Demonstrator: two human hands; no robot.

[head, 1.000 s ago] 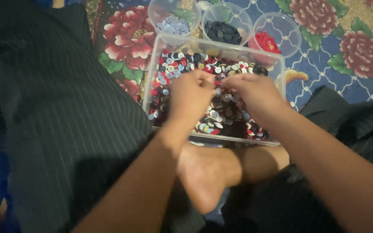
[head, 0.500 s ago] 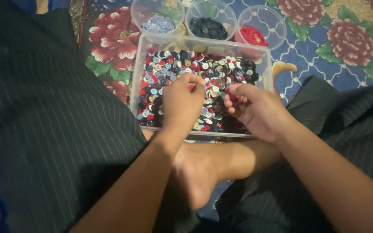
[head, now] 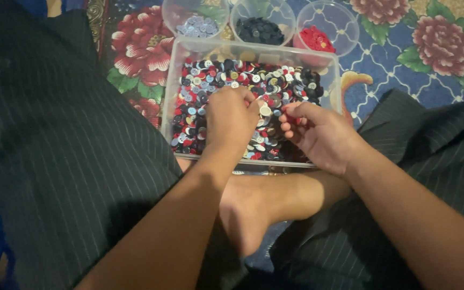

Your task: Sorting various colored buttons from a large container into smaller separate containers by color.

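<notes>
Two hands work in one clear rectangular tub (head: 172, 91) heaped with mixed buttons (head: 275, 86): the left hand (head: 231, 119) curls knuckles-up on the pile, its grasp hidden; the right hand (head: 318, 134) pinches red buttons (head: 292, 110). Three round cups (head: 350, 21) line the tub's far edge.

Floor covered by a patterned rug (head: 404, 70): blue ground, white lattice lines, large red flowers with green leaves. Lighting dim and indoor. No walls, windows or furniture in view.
</notes>
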